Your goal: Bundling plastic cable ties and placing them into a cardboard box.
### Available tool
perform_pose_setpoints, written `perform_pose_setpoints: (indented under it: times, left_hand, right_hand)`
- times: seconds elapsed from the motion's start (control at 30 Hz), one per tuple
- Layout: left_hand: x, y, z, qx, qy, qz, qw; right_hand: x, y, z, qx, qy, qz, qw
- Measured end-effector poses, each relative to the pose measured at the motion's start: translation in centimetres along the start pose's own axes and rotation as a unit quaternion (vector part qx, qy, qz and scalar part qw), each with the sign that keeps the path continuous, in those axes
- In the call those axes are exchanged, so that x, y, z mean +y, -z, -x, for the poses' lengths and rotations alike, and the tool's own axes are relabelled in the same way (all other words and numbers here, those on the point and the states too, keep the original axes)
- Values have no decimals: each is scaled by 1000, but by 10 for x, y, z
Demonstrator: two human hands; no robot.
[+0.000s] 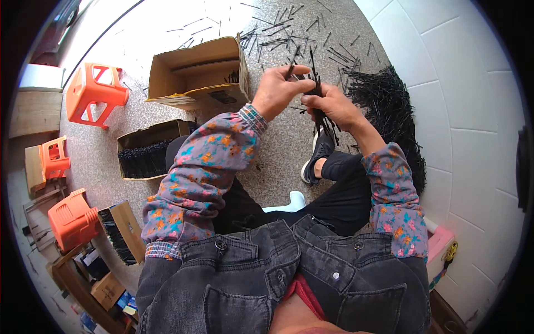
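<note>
My right hand (pixel 337 107) is closed round a loose bundle of thin black sticks (pixel 328 127), whose ends poke out above and below the fingers. Close beside it on the left, my left hand (pixel 280 89) has its fingers bent, with a slim black stick (pixel 291 62) between them. Its fingertips reach to the top of the bundle. What exactly the sticks are is too small to tell. Beyond my hands, many similar sticks (pixel 272 40) lie scattered on the speckled floor. To the right is a big heap of black sticks (pixel 384 103) against the wall.
An open cardboard box (pixel 194 92) with a few sticks inside stands front left. Nearer is a smaller box (pixel 146 158) packed with black sticks, and another filled box (pixel 123 228). Orange stools (pixel 95 93) line the left. A white tiled wall (pixel 461 111) bounds the right.
</note>
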State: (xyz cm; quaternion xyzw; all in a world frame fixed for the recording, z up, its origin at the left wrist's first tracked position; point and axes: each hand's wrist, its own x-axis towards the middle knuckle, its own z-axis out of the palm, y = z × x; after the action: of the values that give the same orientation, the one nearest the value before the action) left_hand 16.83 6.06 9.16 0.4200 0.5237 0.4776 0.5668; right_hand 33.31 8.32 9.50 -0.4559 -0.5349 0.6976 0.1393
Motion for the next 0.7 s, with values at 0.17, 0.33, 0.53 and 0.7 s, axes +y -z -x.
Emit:
perform_pose_setpoints:
  times: [0.17,0.33,0.53,0.7]
  left_hand:
    - [-19,-9,-7,0,-41,-6,999]
    - [11,-4,0,46,63,113,991]
    - [21,36,-9,76,29,199,977]
    - [8,33,-9,140,48,123,981]
  right_hand:
    - [10,-7,-10,24,49,128,990]
    - [15,-6,-9,41,22,105,993]
    - [13,8,-7,22,21,64,997]
    - [9,11,-6,18,24,-72,997]
